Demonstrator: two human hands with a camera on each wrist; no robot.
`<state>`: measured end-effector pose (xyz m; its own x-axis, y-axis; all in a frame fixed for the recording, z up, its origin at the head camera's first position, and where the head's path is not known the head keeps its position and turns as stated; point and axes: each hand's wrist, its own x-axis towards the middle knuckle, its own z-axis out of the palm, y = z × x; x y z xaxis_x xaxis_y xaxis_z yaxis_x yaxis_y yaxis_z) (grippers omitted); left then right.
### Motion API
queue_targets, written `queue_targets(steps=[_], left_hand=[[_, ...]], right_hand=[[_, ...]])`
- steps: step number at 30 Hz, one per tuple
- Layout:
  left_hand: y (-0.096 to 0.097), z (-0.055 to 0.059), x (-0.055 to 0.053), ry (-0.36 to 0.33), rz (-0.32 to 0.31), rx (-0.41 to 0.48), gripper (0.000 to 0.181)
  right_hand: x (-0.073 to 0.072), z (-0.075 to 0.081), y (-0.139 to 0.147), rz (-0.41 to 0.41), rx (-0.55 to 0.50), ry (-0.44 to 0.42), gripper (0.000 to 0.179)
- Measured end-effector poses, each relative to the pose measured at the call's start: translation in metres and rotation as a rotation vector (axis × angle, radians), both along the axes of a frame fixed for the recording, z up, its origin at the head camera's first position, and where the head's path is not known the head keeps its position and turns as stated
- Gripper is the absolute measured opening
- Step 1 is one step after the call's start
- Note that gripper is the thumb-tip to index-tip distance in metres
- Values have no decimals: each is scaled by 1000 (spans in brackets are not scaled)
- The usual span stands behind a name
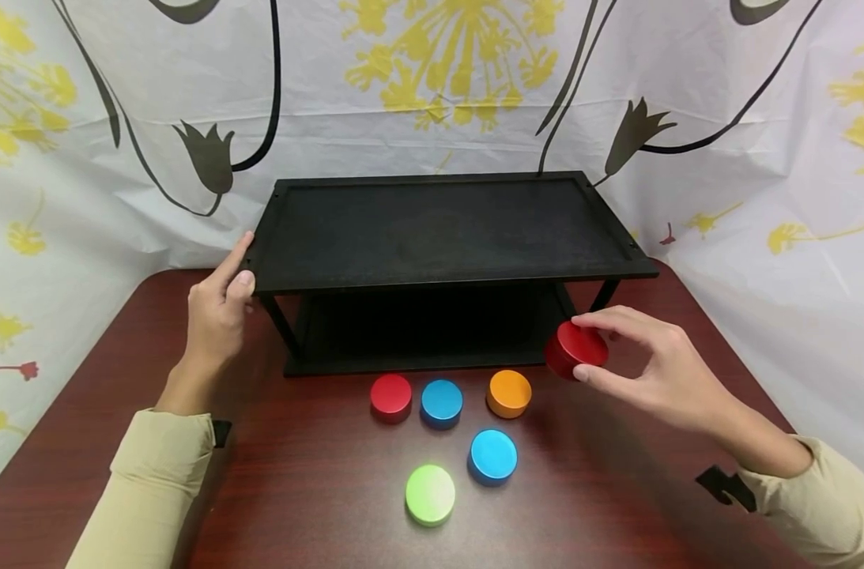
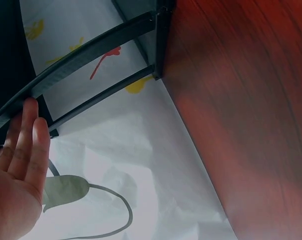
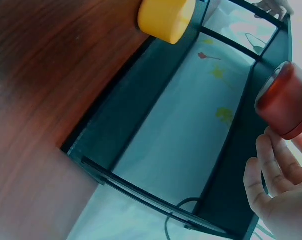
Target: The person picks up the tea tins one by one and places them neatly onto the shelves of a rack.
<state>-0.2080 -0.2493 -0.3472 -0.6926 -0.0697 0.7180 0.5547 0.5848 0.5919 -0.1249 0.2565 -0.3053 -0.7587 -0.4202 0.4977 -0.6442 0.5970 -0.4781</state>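
In the head view, my right hand (image 1: 652, 363) pinches a short red cylinder (image 1: 576, 352) between thumb and fingers, off the table by the front right of a black two-tier shelf (image 1: 439, 229). The right wrist view shows the same red cylinder (image 3: 285, 102) with a rim at one end and a shiny face at the other. My left hand (image 1: 218, 316) touches the shelf's upper left edge. Its fingers (image 2: 28, 140) lie nearly straight against the side rail in the left wrist view.
In front of the shelf stand another red cylinder (image 1: 391, 397), a blue one (image 1: 442, 404), an orange one (image 1: 509, 393), a light blue one (image 1: 492, 457) and a green one (image 1: 430, 494), on a dark red-brown table (image 1: 296, 490). A patterned white sheet (image 1: 432, 95) hangs behind.
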Motion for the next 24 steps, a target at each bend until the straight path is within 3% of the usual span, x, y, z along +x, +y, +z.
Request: queue_targets(steps=[11,24], left_hand=[[1,-2,-1,13,13,1,49],[1,-6,-5,51,12,-4,51]], right_hand=[[-4,25,-1,-1,-7,38,59],[-15,43,-3,12,-34,103,60]])
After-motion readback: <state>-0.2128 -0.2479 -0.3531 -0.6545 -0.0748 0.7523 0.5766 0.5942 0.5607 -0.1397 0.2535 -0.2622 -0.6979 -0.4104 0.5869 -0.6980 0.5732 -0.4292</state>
